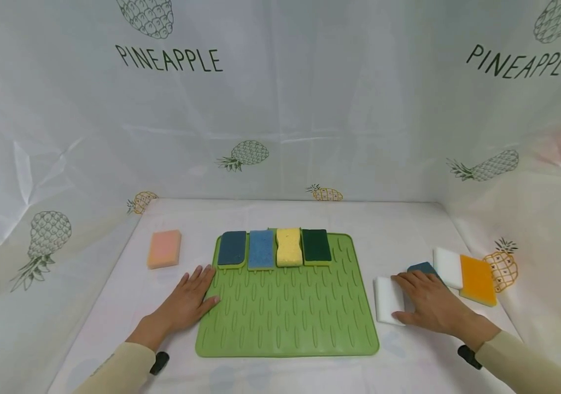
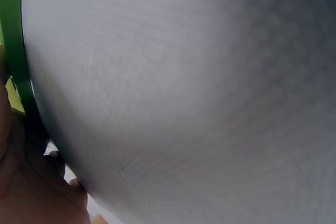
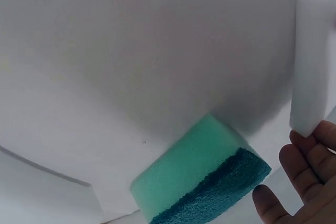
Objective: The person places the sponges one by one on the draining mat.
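My left hand [image 1: 184, 303] lies flat with spread fingers over the left edge of the green ribbed mat [image 1: 285, 323]. Along the mat's far side stand four-sided scrub sponges in a row: dark blue [image 1: 232, 249], light blue [image 1: 262, 247], yellow with a waisted shape [image 1: 288, 247], and dark green [image 1: 316, 245]. Right of the mat, my right hand [image 1: 430, 303] holds a white sponge block [image 1: 386, 301] between thumb and fingertips. In the right wrist view, fingertips meet the lower end of that block. A teal-and-green sponge [image 3: 202, 174] lies beside these fingers, partly hidden by the hand in the head view.
A pink sponge [image 1: 164, 249] lies left of the mat, beyond the left hand. Another white block [image 1: 448, 267] and an orange sponge [image 1: 478, 279] lie at the far right. A pineapple-printed sheet [image 1: 359, 120] rises behind and at both sides of the table.
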{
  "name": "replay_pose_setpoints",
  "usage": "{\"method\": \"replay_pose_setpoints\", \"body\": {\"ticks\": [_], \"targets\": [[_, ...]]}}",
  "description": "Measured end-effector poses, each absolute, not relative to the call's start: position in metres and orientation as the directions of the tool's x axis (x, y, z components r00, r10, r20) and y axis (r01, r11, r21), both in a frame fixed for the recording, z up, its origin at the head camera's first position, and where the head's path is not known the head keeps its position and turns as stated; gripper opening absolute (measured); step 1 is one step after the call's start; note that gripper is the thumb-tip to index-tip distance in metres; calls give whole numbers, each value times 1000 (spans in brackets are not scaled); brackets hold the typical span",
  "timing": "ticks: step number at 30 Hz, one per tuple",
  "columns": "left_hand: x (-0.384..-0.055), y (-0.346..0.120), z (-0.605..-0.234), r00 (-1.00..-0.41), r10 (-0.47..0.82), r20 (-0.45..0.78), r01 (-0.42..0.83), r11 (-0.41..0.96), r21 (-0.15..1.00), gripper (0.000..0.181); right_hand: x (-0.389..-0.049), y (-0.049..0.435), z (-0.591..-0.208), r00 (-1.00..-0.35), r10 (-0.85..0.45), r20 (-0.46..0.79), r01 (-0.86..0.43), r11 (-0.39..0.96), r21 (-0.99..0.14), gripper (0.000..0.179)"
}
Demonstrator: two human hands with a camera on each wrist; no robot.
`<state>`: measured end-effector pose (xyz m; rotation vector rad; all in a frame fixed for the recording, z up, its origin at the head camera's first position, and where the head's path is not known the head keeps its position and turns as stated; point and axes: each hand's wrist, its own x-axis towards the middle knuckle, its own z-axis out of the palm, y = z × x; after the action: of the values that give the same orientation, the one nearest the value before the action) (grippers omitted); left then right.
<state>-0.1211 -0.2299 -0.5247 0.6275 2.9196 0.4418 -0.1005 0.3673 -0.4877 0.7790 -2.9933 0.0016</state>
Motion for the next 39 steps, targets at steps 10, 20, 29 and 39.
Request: {"method": "replay_pose_setpoints", "body": {"ticks": [10,20,29,39], "targets": [[-122,-231,-520,-910,408,-73,368,876,311,79,-95,363,-491,-878,-478,36,-478,878,3,106],[-122,-232,-518,-912,405,-69,365,876,315,78,-119,366,-476,-843,-523,125,-516,852,83,101],[-122,-232,-519,-911,404,-78,360,875,325,78,-172,344,-454,-833,-545,92,-544,838,45,99],[-121,-229,-520,-912,402,-85,355,875,330,78,-214,305,-463,-835,-548,-48,-547,837,-27,95]]}}
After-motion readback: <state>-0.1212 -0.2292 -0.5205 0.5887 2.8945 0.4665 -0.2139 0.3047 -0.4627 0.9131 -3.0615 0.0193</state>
